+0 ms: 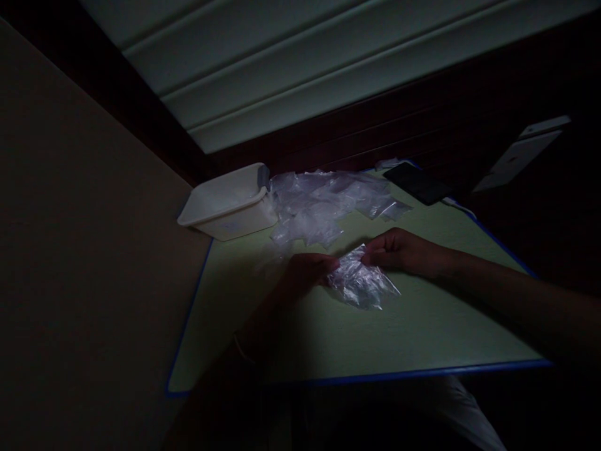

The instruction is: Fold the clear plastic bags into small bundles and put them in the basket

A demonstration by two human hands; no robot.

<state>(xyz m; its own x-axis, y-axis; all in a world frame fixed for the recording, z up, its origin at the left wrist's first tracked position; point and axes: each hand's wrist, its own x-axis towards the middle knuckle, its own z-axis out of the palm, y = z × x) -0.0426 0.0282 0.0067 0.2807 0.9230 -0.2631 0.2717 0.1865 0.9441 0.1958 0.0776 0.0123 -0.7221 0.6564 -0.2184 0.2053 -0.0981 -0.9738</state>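
Observation:
A crinkled clear plastic bag is stretched between my two hands, low over the middle of the table. My left hand pinches its left edge with thumb and fingers closed. At the upper right edge, my right hand grips the plastic the same way. Dim light hides whether the bag is a single one or several together, and whether anything is inside. Behind my hands lies a spread pile of similar clear plastic bags.
A white plastic bin stands at the table's back left, touching the pile. A dark phone-like slab with a white cable lies at the back right. The pale green table has blue edging. A wall rises at the left.

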